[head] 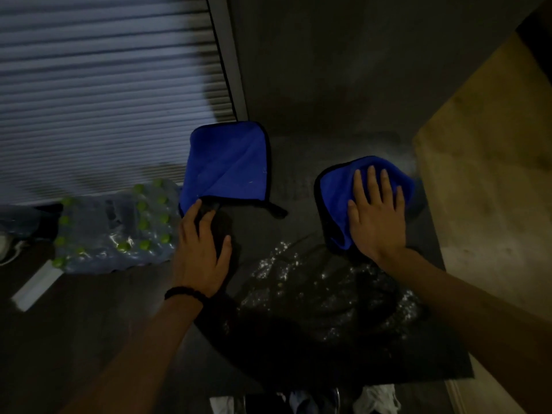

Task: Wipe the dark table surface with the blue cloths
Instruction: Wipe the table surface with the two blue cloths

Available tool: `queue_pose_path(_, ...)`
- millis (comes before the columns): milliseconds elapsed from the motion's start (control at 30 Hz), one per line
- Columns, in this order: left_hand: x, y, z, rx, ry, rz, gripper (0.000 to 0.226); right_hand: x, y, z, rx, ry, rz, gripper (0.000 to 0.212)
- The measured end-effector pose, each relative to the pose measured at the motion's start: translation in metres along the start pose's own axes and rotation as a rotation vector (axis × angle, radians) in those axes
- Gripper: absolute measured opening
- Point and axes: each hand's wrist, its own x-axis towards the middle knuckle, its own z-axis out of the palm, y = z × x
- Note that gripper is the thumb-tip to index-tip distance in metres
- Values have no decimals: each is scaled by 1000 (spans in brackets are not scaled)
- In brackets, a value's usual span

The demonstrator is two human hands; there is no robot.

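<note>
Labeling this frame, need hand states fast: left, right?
Left hand: fingers at the near corner of the flat blue cloth; grip cannot be told.
Right hand: open, fingers spread, pressing the bunched blue cloth onto the dark table.

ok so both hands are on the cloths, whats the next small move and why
Probably sweep the right cloth toward the body, into the wet patch. The right hand lies flat on that cloth with fingers spread, and the glistening water lies just nearer than it on the table. The left hand only touches a corner of the left cloth, which lies farther from the water.
</note>
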Motion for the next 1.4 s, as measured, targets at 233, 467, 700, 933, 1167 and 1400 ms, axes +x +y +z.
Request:
queue_pose_path(233,-3,-6,3,-47,71,-162,64,-3,-24,-3,7,-2,-76,62)
queue_pose_path(467,1,-3,0,-7,-18,-123,70,-7,-41,-15,36,-93,-128,65)
queue_pose_path(700,2,-7,2,46,-77,-112,70,-14,-80,-8,41,-63,-74,73)
queue_pose_path(933,20,-5,-6,148,27,-116,63,-18,-86,5,22,-8,-87,69)
queue_pose_path(1167,86,3,-4,-23,37,-73,54,-22,-90,4,18,10,-103,66)
queue_pose_path(1400,134,8,1,-286,-14,-52,34,-24,-110,7,24,-11,-117,68)
